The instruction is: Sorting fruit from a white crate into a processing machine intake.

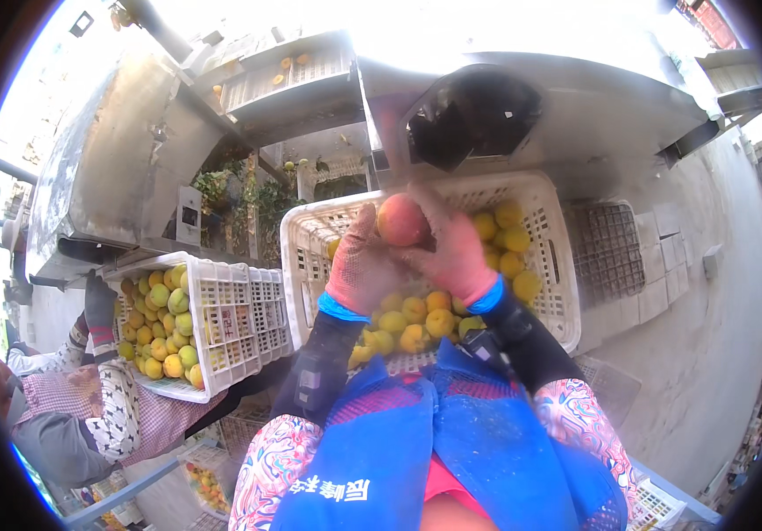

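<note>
A red and orange peach (403, 220) is held up between my two gloved hands, over a white plastic crate (561, 265). My left hand (361, 268), in a pink glove with a blue cuff, presses its fingers against the peach's left side. From the right, my right hand (454, 257) closes round the same fruit, its fingers blurred at the top. Below them, yellow and greenish peaches (438, 323) lie in the crate, partly hidden by my hands and forearms.
At the left, a co-worker's dark-gloved hand (100, 305) is at another white crate (213, 323), tilted and full of yellow-green peaches (164, 332). A metal machine (120, 146) stands beyond it. A dark rounded opening (474, 115) lies ahead; a dark grid crate (609, 248) stands right.
</note>
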A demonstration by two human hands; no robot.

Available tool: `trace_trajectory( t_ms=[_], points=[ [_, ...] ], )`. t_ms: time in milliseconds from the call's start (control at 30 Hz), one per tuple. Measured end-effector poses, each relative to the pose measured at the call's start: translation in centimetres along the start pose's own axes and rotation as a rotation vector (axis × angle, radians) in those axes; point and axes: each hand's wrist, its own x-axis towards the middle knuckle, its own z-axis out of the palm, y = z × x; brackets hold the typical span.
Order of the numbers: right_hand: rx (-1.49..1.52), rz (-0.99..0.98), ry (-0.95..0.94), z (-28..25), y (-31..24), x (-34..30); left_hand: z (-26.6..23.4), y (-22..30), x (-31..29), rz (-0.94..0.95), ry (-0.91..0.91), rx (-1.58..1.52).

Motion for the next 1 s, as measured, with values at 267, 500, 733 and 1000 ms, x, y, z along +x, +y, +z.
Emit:
trace_trajectory(
  t_ms=[267,500,733,1000],
  points=[
    [0.079,0.058,0.088,-1.3,-2.0,-1.1,3.9,1.6,-1.7,0.234,-0.077,0.796],
    [0.264,0.197,0.315,-0.7,1.0,0.2,5.1,0.6,0.7,0.475,-0.107,0.557],
    [0.323,0.142,0.317,-0.7,1.7,1.5,5.4,0.6,2.8,0.227,0.011,0.538],
    [-0.271,-0.132,0.498,-1.8,4.2,3.3,2.1,-1.8,4.3,0.497,0.206,0.796]
  ],
)
